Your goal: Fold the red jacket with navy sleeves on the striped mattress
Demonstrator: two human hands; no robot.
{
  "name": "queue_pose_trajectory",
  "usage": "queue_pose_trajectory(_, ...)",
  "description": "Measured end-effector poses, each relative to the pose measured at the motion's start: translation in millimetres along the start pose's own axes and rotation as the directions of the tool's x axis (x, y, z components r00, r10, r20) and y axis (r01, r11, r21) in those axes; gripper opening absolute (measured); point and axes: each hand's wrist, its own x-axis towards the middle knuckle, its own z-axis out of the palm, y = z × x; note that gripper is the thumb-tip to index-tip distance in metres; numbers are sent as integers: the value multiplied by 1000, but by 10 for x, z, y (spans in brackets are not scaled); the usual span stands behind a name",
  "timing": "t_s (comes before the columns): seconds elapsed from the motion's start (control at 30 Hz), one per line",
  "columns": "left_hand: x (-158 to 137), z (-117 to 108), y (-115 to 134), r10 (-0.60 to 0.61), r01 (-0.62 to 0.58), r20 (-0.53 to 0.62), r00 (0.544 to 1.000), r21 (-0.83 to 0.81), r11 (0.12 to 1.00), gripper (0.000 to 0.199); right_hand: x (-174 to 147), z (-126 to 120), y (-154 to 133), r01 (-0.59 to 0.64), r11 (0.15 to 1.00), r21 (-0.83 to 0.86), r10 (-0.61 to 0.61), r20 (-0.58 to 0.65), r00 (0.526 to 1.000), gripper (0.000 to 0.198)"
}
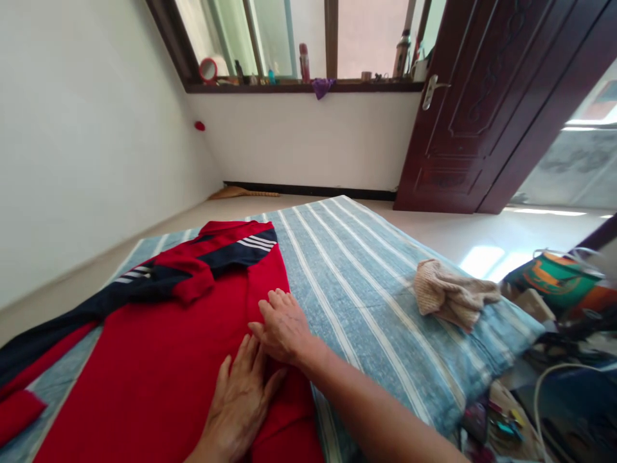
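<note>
Though cropped below, the red garment (159, 360) bears left hand (240, 391) and right hand (285, 326), unclenched.

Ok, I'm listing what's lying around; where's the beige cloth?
In the head view, the beige cloth lies on the right part of the blue striped sheet, near its edge, right of the red garment.

Bright daylight, glare on floor (482, 260)
</note>
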Motion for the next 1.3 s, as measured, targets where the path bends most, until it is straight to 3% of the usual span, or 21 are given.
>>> queue_pose_trajectory(0.13,27,11,16,7,-8,28,1000,62,998,62,-143,15,38,32,999,-35,-32,-3,999,34)
queue_pose_trajectory(0.3,34,138,-59,71,-66,-91,993,53,996,63,-184,64,110,25,999,-41,-22,64,998,31)
queue_pose_trajectory(0.43,59,195,-167,69,-105,-254,965,-131,986,60,-210,91,136,31,999,-11,-30,51,998,27)
queue_pose_trajectory(0.57,121,31,-279,-102,-67,-344,934,-448,892,54,-256,125,117,24,999,28,-25,53,998,25)
queue_pose_trajectory(0.63,160,-135,-290,-247,35,-266,932,-611,791,52,-282,145,100,15,999,40,-17,62,998,24)
queue_pose_trajectory(0.7,209,-315,-261,-380,179,-100,919,-756,630,50,-305,160,84,14,999,50,-18,68,998,25)
queue_pose_trajectory(0.8,309,-518,-182,-516,374,152,843,-856,358,46,-329,169,64,22,998,59,-26,75,997,26)
queue_pose_trajectory(0.87,393,-578,-142,-548,429,229,804,-862,269,41,-337,167,53,23,998,59,-28,86,996,27)
queue_pose_trajectory(1.03,628,-554,-141,-567,450,232,790,-847,281,13,-352,166,32,37,998,53,-42,95,995,29)
queue_pose_trajectory(1.3,769,-545,-179,-541,463,230,809,-817,344,29,-391,237,27,49,998,50,-51,30,998,26)
